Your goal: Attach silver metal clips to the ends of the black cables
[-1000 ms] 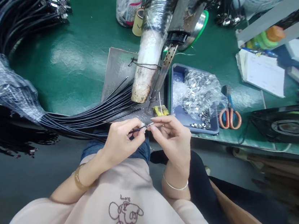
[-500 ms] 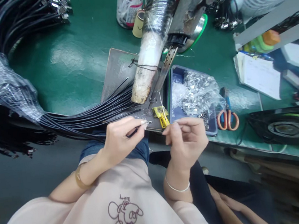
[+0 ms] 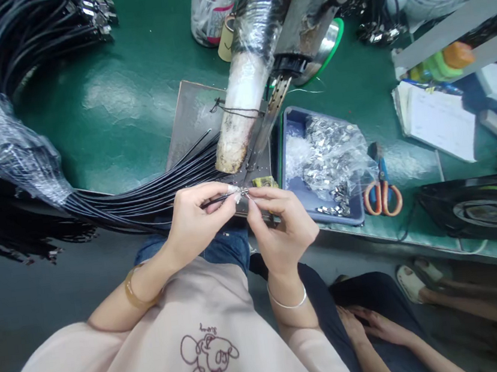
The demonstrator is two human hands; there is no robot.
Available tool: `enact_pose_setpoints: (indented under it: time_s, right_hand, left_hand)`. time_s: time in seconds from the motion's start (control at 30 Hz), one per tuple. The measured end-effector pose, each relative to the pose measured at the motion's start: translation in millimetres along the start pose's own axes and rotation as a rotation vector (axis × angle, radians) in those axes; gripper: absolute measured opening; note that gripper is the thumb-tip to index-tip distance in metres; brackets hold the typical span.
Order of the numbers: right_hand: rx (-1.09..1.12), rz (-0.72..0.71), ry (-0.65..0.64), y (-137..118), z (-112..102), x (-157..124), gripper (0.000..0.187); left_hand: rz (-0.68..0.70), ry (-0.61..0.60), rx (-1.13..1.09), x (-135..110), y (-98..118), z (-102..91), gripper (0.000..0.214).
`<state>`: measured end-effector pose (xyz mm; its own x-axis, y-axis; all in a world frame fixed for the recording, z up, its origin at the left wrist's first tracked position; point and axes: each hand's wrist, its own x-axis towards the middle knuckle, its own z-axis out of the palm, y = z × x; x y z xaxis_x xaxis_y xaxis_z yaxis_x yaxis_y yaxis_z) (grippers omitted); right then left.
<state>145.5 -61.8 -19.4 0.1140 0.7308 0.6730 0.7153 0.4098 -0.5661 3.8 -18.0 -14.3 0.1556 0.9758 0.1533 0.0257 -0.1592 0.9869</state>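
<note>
Left hand: the left hand [image 3: 200, 219] pinched one black cable [image 3: 216, 201], as it had half a second earlier, left of the blue tray [image 3: 343, 221].
Cable tip: its small metal end [image 3: 244, 192] stuck out past those fingers, toward the tray.
Right hand: the right hand [image 3: 282, 221], earlier apart by the tray's near-left corner, had come to the metal end; whether it gripped it, I could not tell.
Yellow block: this block [image 3: 265, 181], just left of the tray, was now partly covered.
</note>
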Motion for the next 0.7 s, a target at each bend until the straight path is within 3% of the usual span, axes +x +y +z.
enact_pose_setpoints:
  time_s: [0.43,0.7]
  right_hand:
    - [-0.027,-0.001,-0.006,-2.3,-0.7,5.2,0.019]
    - [0.006,-0.013,-0.056,0.4,-3.0,1.1,0.021]
  left_hand:
    - [0.045,0.028,0.042,1.9,1.7,2.0,0.014]
    - [-0.036,-0.009,0.013,1.3,0.5,1.3,0.014]
